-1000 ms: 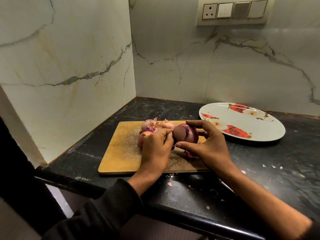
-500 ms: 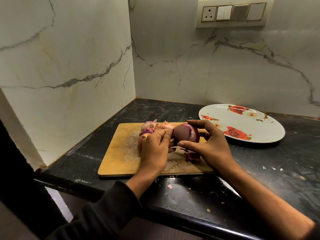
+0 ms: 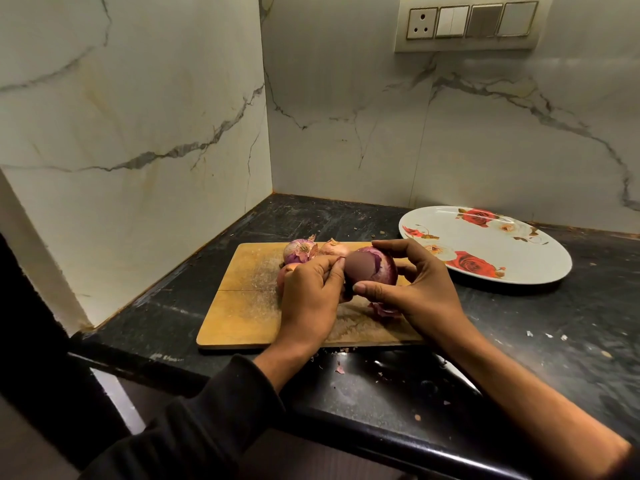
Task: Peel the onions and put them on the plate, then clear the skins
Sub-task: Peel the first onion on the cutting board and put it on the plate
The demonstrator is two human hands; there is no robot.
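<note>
The right hand (image 3: 415,292) grips a partly peeled red onion (image 3: 375,270) above the cutting board (image 3: 249,306), thumb beneath it and fingers curled over its top and far side. The left hand (image 3: 310,289), just left of the onion, pinches a flap of skin (image 3: 341,260) at the onion's upper left edge. Three unpeeled onions (image 3: 299,251) rest on the board behind the left hand. Loose skins (image 3: 384,311) lie on the board under the right hand. The floral plate (image 3: 519,268) sits on the dark counter (image 3: 571,341), to the right of the board.
</note>
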